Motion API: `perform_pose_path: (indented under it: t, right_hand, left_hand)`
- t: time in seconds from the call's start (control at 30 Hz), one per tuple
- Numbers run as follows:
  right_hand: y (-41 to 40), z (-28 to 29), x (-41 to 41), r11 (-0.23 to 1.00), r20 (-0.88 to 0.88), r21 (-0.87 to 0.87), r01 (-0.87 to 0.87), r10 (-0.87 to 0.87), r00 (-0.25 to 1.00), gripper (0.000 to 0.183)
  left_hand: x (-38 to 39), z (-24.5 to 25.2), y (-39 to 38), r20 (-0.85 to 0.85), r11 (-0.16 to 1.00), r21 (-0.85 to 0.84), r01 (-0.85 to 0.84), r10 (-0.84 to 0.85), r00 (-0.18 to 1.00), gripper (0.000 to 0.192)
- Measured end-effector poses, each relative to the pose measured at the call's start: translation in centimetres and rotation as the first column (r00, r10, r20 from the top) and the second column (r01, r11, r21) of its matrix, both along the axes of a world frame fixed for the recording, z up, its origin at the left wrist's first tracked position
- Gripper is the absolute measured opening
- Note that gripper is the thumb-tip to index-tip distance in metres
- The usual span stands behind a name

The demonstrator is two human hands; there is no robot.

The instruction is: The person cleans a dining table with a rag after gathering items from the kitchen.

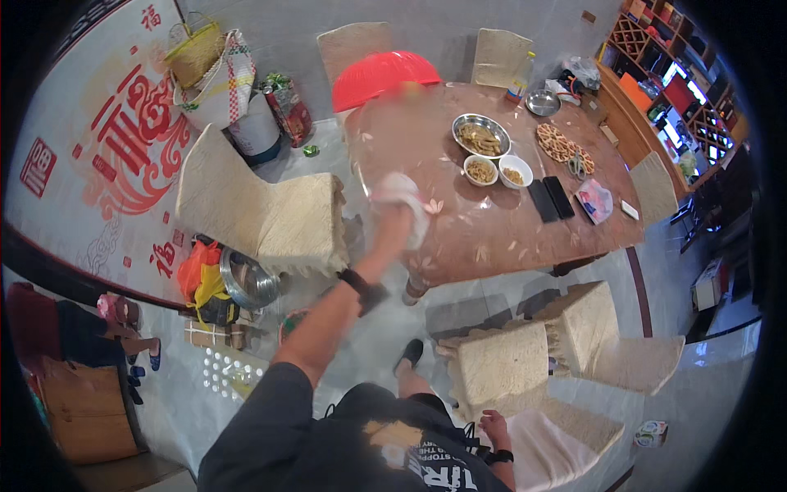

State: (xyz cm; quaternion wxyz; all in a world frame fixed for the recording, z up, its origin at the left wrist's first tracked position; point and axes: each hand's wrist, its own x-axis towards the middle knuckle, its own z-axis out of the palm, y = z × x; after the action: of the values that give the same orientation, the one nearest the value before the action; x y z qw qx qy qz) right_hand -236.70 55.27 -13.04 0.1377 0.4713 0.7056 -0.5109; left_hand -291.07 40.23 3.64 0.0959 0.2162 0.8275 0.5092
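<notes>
My left hand point(396, 222) presses a white cloth point(401, 189) against the left end of a brown table point(424, 150) with a glossy, leaf-patterned top. Motion blurs the hand and cloth a little. Low beside my body hangs my right hand point(494, 425), its fingers loosely bent and nothing visible in it. The nearest thing to it is a cream covered chair point(541, 443) with a pale cloth on its seat. Farther along the tabletop stand a steel bowl of food point(481, 135) and two small white bowls, the left bowl point(480, 170) and the right bowl point(515, 171), both holding food.
A red dome-shaped cover point(384, 77) sits at the far left corner. Woven trivets point(556, 144), scissors point(577, 166), a black flat case point(550, 199), a tissue pack point(594, 202), a steel plate point(543, 103) and a bottle point(521, 79) are on the table. A covered chair point(301, 215) stands left.
</notes>
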Motion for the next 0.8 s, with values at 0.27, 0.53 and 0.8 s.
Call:
perform_pose_path:
  t: [0.27, 0.53, 0.8]
  right_hand:
    - [11.7, 2.6, -8.9, 0.955, -0.04, 0.277, -0.102, 0.118, 0.992, 0.029]
    - [9.8, 4.7, -15.2, 0.987, 0.013, 0.13, -0.093, 0.093, 0.996, 0.029]
    - [5.8, 0.7, -13.3, 0.991, 0.14, 0.078, -0.112, 0.1, 0.985, 0.025]
  left_hand:
    - [4.0, -8.2, 8.7, -0.479, 0.821, -0.508, 0.259, -0.52, 0.707, 0.04]
    - [-7.5, -8.9, 6.0, -0.41, 0.771, -0.494, 0.401, -0.614, 0.674, 0.032]
    - [-25.6, -9.9, 5.4, -0.439, 0.825, -0.553, 0.118, -0.409, 0.8, 0.031]
